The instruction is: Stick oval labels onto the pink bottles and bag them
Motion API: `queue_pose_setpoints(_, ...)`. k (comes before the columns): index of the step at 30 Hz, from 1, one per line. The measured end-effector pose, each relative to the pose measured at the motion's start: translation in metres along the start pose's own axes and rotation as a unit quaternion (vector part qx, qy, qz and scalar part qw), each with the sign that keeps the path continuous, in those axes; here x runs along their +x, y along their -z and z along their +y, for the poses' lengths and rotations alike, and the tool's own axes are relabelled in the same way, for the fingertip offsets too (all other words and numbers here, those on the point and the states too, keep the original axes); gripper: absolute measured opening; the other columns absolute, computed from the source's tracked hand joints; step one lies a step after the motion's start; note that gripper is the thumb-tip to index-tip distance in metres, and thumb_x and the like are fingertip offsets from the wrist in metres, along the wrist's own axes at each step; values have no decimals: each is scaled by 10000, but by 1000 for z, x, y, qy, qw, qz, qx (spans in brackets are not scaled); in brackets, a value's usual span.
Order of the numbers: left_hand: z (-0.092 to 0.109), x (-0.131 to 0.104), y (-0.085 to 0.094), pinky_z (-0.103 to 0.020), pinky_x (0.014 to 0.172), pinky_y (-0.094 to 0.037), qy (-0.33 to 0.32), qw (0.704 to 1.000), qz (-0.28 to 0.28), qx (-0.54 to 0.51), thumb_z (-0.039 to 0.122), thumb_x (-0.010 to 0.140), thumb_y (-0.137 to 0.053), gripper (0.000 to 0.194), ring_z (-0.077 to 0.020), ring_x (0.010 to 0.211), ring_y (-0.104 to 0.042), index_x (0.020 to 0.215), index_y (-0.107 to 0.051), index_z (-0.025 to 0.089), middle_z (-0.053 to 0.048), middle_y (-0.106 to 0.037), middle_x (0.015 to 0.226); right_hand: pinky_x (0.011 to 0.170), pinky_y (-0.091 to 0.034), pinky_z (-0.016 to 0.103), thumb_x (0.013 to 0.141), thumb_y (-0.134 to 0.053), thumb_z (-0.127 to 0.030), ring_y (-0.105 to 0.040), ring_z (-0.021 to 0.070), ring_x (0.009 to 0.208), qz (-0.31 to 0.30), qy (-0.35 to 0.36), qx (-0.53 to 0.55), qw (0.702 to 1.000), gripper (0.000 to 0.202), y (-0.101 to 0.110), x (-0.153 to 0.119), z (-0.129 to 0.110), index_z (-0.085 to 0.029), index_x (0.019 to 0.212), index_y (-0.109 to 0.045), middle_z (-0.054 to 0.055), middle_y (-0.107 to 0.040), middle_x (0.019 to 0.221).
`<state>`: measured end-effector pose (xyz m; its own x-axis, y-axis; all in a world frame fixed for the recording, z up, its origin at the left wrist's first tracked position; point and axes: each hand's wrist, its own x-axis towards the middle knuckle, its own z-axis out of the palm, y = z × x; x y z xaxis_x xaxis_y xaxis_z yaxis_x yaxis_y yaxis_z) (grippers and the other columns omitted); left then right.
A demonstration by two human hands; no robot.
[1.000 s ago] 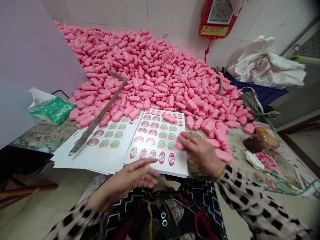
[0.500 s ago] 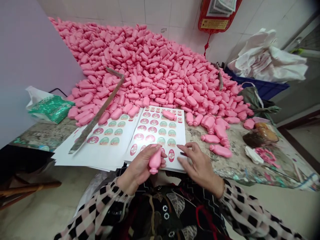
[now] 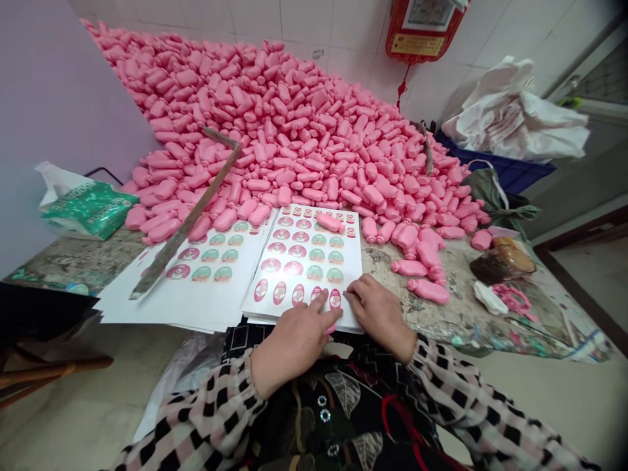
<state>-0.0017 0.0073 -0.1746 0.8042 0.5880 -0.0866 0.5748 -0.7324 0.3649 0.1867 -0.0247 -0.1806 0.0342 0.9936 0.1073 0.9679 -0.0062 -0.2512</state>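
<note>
My left hand (image 3: 299,337) rests over the lower edge of a sticker sheet (image 3: 258,271), its index finger reaching to an oval sticker (image 3: 335,299). Part of a pink bottle (image 3: 331,329) shows under its fingers, so the hand is closed on that bottle. At the right side of the same sticker, my right hand (image 3: 380,314) has its fingers bent together, with the fingertips at the sheet. Whatever those fingertips hold is too small to make out. Another pink bottle (image 3: 330,223) lies across the top of the sheet, among small stickers.
A large heap of pink bottles (image 3: 294,124) covers the back. A bent metal bar (image 3: 189,222) lies over a second stack of sheets (image 3: 142,307) at the left. Further out are a green packet (image 3: 88,209), a brown jar (image 3: 503,260) and a blue crate (image 3: 510,170).
My left hand has turned palm down over the sheet's edge, mostly hiding the bottle. My right hand's fingers have closed at the oval sticker. The view has shifted slightly.
</note>
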Motion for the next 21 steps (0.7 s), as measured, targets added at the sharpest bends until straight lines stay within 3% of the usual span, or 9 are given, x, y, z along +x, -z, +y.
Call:
queue_pose_setpoints(10, 2, -3, -6, -480, 825, -462, -2, 999, -2, 32, 277, 876, -422, 456, -295, 1004, -571, 1325, -411, 353, -148, -250, 1471, 621, -340, 248, 887, -487, -266, -550, 138, 778, -6, 1, 52, 999, 149, 0, -3, -1, -208, 821, -608, 7, -579, 847)
queue_pose_setpoints(15, 4, -1, -8, -492, 793, -460, 17, 999, 2, 45, 295, 875, -430, 505, -320, 1013, -559, 1357, -333, 413, -159, -218, 1475, 635, -349, 252, 894, -465, -281, -545, 144, 760, 21, -55, 102, 993, 175, -10, -10, -7, -209, 795, -591, 10, -576, 832)
queue_pose_setpoints(21, 5, 1, -4, -483, 781, -465, 24, 998, -25, 49, 311, 867, -439, 534, -310, 970, -578, 1377, -302, 387, -166, -208, 1480, 568, -300, 260, 856, -526, -396, -536, 149, 696, 14, -104, 82, 991, 207, -11, -7, -14, -215, 764, -566, 0, -583, 788)
